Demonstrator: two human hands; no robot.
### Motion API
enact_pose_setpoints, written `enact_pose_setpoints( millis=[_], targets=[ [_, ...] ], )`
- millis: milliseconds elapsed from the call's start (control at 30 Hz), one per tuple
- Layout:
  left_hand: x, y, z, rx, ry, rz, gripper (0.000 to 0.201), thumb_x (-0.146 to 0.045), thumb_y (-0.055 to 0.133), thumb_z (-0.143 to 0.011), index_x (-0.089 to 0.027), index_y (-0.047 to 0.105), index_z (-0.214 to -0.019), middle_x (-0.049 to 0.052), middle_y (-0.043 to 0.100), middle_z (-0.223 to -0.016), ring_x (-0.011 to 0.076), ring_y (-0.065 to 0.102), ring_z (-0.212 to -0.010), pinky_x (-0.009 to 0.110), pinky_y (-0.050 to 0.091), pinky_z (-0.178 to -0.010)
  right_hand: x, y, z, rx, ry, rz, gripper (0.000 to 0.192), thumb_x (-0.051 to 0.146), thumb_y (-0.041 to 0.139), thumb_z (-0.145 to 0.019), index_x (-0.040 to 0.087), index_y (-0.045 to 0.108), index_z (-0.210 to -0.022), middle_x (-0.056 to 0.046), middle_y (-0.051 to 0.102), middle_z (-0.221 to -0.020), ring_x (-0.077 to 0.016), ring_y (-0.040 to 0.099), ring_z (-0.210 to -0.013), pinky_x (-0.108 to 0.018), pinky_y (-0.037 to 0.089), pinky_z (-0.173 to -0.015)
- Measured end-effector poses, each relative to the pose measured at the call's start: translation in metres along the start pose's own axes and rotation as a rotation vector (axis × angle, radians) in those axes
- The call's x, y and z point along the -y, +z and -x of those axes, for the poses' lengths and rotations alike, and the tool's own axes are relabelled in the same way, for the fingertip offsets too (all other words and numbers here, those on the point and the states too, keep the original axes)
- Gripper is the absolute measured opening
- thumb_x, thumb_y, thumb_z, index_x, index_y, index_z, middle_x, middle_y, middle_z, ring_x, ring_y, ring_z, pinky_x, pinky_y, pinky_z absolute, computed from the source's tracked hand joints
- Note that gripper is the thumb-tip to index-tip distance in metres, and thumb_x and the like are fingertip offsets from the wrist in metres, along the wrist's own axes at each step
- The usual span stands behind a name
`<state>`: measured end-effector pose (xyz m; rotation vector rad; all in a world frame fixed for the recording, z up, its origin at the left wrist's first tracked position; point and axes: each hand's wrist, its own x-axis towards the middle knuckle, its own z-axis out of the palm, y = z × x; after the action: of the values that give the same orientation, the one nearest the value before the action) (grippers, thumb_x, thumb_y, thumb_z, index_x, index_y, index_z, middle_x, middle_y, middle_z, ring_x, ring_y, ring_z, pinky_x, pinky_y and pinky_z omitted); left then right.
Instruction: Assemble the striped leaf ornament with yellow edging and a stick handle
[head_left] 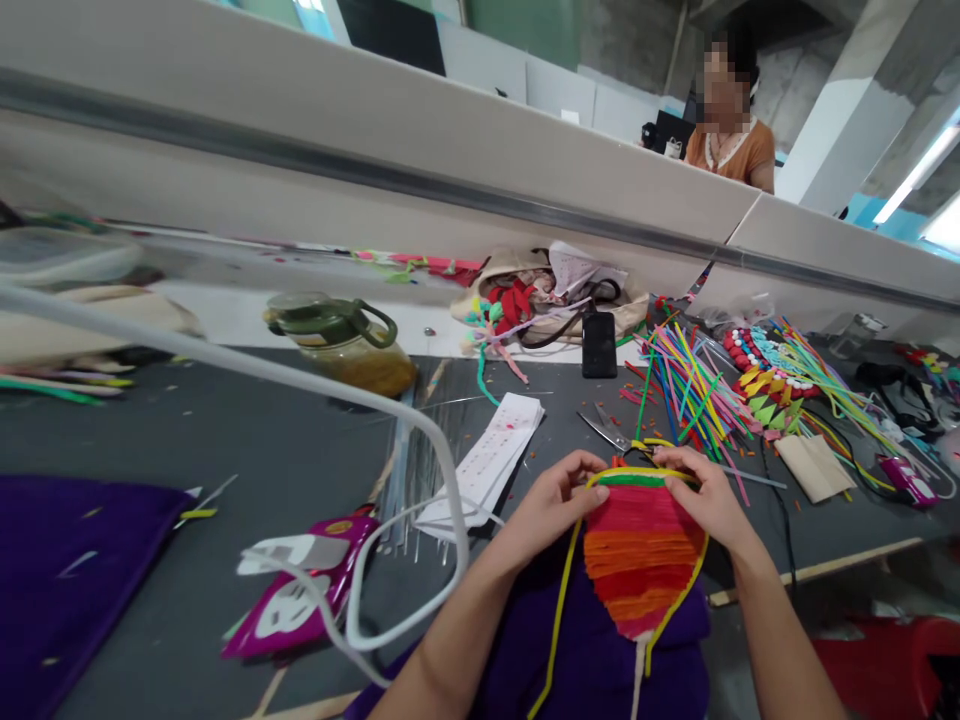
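Note:
A fan-shaped craft piece [641,560] made of pipe cleaners hangs between my hands, banded in pink, orange and red with a green strip at its top. A yellow pipe cleaner [556,620] runs along the top edge, with its ends trailing down both sides. My left hand [561,497] pinches the top left corner, thumb in front. At the top right corner my right hand [701,492] grips in the same way. A pale stem [638,665] points down from the narrow end. Just beyond the piece lie scissors [606,432], their handles partly hidden.
Loose coloured pipe cleaners [694,385] lie at the back right, near a black phone [599,345]. Printed paper strips [491,460], a purple packet [307,590] and a bottle [341,345] stand leftward. A white cable [442,460] arches across. Beyond the partition [525,165] is a person [731,140].

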<state>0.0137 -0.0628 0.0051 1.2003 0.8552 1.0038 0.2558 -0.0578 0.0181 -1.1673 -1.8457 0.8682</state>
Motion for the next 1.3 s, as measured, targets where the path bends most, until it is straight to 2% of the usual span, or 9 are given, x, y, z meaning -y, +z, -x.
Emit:
enact_pose_setpoints(
  millis=[100, 267, 500, 633, 833, 1300],
  targets=[
    [0.0, 0.002, 0.006, -0.126, -0.042, 0.039, 0.031, -0.048, 0.068, -0.08, -0.017, 0.061, -0.081, -0.003, 0.058, -0.065, 0.0113, 0.052, -0.058, 0.022, 0.04, -0.057, -0.002, 0.001, 0.002, -0.051, 0.039, -0.042, 0.029, 0.018, 0.055, -0.081, 0.021, 0.066, -0.109, -0.007, 0.069, -0.11, -0.0189, 0.064, -0.096, -0.033, 0.05, -0.089],
    [0.006, 0.01, 0.015, -0.254, -0.049, 0.103, 0.033, -0.048, 0.072, -0.075, -0.017, 0.061, -0.075, -0.003, 0.06, -0.063, 0.0105, 0.052, -0.056, 0.021, 0.04, -0.056, -0.006, 0.003, 0.001, -0.073, 0.035, -0.068, 0.028, 0.019, 0.057, -0.08, 0.02, 0.066, -0.106, -0.007, 0.07, -0.105, -0.018, 0.064, -0.091, -0.033, 0.051, -0.086],
    [0.003, 0.017, 0.015, -0.373, 0.009, 0.064, 0.028, -0.043, 0.076, -0.07, -0.016, 0.067, -0.07, -0.003, 0.059, -0.059, 0.0099, 0.049, -0.053, 0.02, 0.038, -0.053, -0.01, 0.002, 0.0, -0.032, 0.005, -0.086, 0.023, 0.018, 0.056, -0.082, 0.022, 0.07, -0.1, -0.008, 0.069, -0.111, -0.0219, 0.063, -0.109, -0.039, 0.046, -0.098],
    [0.004, 0.018, 0.014, -0.395, 0.02, 0.037, 0.027, -0.041, 0.075, -0.071, -0.015, 0.067, -0.07, -0.002, 0.06, -0.06, 0.0103, 0.049, -0.053, 0.021, 0.039, -0.054, -0.007, 0.001, 0.0, -0.029, -0.009, -0.08, 0.022, 0.018, 0.056, -0.083, 0.022, 0.071, -0.099, -0.009, 0.069, -0.112, -0.0229, 0.062, -0.112, -0.04, 0.045, -0.099],
    [0.012, 0.016, 0.013, -0.398, 0.077, -0.039, 0.025, -0.038, 0.074, -0.072, -0.016, 0.071, -0.083, 0.004, 0.07, -0.078, 0.0168, 0.062, -0.07, 0.025, 0.047, -0.064, -0.004, 0.001, 0.0, -0.029, -0.02, -0.057, 0.024, 0.018, 0.056, -0.083, 0.023, 0.073, -0.099, -0.007, 0.07, -0.108, -0.0219, 0.062, -0.112, -0.039, 0.045, -0.099],
    [0.01, 0.016, 0.018, -0.397, 0.127, -0.166, 0.017, -0.032, 0.07, -0.075, -0.017, 0.075, -0.083, 0.005, 0.072, -0.08, 0.0194, 0.065, -0.076, 0.026, 0.05, -0.067, -0.007, 0.002, 0.0, -0.041, -0.025, -0.041, 0.025, 0.017, 0.055, -0.082, 0.024, 0.074, -0.096, -0.006, 0.071, -0.107, -0.022, 0.061, -0.113, -0.04, 0.043, -0.1]
  ],
)
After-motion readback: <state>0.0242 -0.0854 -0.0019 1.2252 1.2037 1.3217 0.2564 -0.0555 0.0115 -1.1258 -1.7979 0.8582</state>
